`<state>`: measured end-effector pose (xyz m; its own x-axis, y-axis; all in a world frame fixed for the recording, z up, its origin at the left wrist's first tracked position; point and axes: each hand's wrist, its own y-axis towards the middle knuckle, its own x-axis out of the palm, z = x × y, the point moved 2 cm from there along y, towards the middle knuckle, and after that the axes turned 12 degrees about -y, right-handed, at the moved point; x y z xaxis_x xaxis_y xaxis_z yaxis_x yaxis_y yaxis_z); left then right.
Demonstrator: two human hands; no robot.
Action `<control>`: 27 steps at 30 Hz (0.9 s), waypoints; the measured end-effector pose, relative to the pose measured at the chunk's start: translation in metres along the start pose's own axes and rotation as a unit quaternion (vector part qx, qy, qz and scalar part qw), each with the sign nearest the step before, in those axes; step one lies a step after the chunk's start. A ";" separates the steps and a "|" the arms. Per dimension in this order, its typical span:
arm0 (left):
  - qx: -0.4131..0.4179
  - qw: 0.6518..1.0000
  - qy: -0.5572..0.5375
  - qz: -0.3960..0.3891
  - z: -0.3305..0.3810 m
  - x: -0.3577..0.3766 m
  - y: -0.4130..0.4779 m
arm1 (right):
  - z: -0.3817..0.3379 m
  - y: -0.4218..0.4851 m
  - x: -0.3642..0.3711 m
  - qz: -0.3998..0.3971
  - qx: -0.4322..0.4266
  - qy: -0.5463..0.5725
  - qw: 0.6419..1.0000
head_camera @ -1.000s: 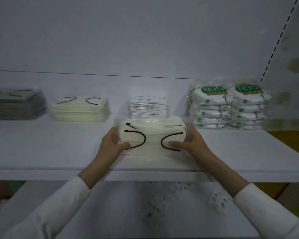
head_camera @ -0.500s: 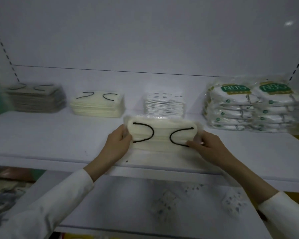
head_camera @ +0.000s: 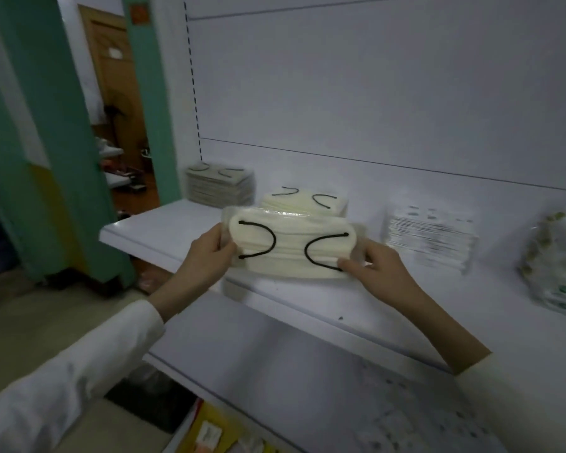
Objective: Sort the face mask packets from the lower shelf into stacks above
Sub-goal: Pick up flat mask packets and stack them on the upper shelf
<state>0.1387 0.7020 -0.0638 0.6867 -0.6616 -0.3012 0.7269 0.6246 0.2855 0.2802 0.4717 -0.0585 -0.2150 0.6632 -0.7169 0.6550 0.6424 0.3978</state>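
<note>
both hands (head_camera: 209, 256) pinch the mask packet (head_camera: 291, 246).

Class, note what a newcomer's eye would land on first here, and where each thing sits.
The cream mask packet with black ear loops, held mid-picture at the upper shelf, the left hand gripping one end and the right hand the other. Behind it sits a matching cream stack, with a grey stack further left.
</note>
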 end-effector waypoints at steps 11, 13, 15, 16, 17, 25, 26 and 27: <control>0.039 0.995 -0.029 -0.090 -0.063 -0.073 0.119 | -0.040 0.078 0.088 0.054 0.069 -0.055 0.995; 0.056 0.993 -0.017 -0.105 -0.068 -0.081 0.149 | -0.048 0.094 0.101 0.068 0.092 -0.062 0.991; 0.074 0.991 -0.017 -0.111 -0.070 -0.083 0.173 | -0.053 0.107 0.107 0.084 0.120 -0.064 0.987; 0.082 0.990 -0.018 -0.118 -0.069 -0.081 0.183 | -0.055 0.112 0.108 0.095 0.129 -0.067 0.985; 0.089 0.988 -0.017 -0.127 -0.066 -0.078 0.193 | -0.056 0.117 0.107 0.106 0.139 -0.070 0.982; 0.092 0.984 -0.076 -0.135 -0.031 -0.018 0.271 | -0.016 0.171 0.063 0.239 0.279 -0.014 0.930; 0.074 0.982 -0.096 -0.142 -0.030 -0.009 0.278 | -0.012 0.178 0.057 0.249 0.286 -0.024 0.925; 0.055 0.981 -0.110 -0.151 -0.030 -0.001 0.284 | -0.007 0.186 0.053 0.253 0.293 -0.038 0.921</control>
<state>0.3444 0.8926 -0.0102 0.4155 -0.8901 -0.1872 0.8841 0.3468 0.3132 0.3858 0.6288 -0.0187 0.2617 0.7782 -0.5709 0.9408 -0.0737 0.3308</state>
